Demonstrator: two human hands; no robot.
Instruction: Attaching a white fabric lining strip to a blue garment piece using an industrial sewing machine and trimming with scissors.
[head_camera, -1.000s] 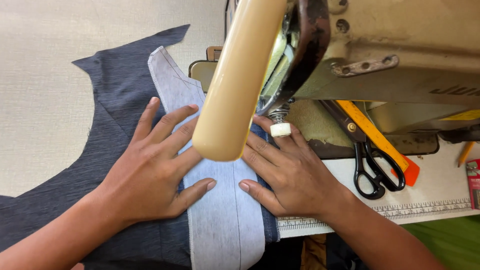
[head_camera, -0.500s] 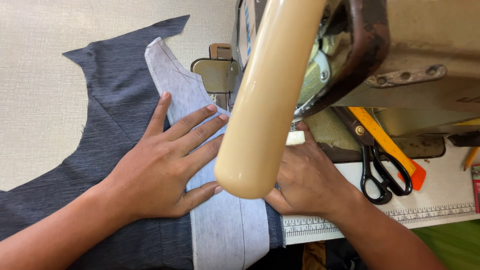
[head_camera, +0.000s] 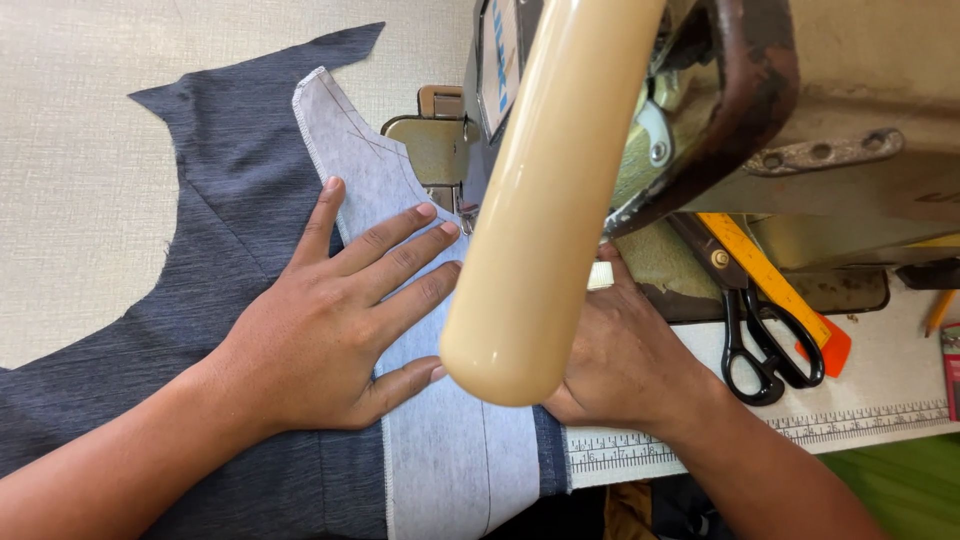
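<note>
The sewing machine (head_camera: 800, 120) is hogging the top right, and its cream handle (head_camera: 540, 200) is blocking part of the view. The dark denim (head_camera: 200, 250) is lying flat on the table (head_camera: 80, 150), running under the machine with a pale strip (head_camera: 440, 450) on top. Left hand (head_camera: 320, 340) is pressing down flat with fingers spread, right hand (head_camera: 620, 360) is resting on the fabric but half hidden so can't tell its grip, and black scissors (head_camera: 765, 345) are sitting just beside it.

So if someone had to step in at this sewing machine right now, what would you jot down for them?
Left hand: flat, fingers spread, pressing the pale grey fabric strip onto the dark blue fabric.
Right hand: flat on the cloth beside the sewing machine, partly hidden by a cream handle.
Scissors lie to the right.
Stitching done: cannot tell; the needle is hidden.
</note>
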